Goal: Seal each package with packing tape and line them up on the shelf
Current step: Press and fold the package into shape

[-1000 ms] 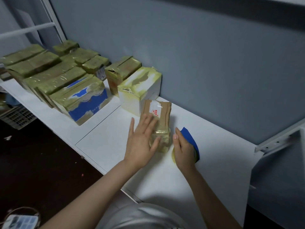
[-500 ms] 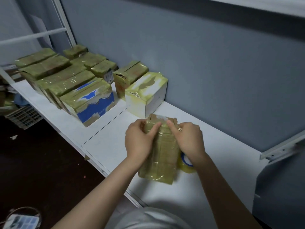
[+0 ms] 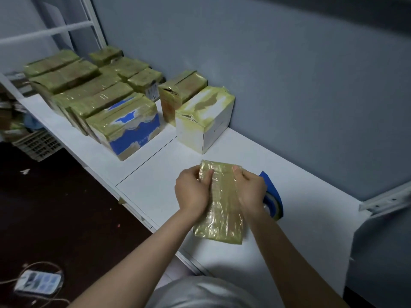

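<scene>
taped packages (image 3: 89, 92): lined up at left end of shelf (image 3: 155, 178) | left hand (image 3: 192, 192): fingers curled round package's left side | package (image 3: 222, 207): tape-wrapped, flat near shelf's front edge | right hand (image 3: 250, 190): grips its right side | tape roll (image 3: 274, 201): just beside right hand

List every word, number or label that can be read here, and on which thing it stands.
Nothing can be read.
Blue and white box: pale print on its blue side, too blurred.
Small package by the wall: white label with barcode, too small.
White box: tiny dark mark, too small.
Wrapped package at the front: no print shows.
</scene>
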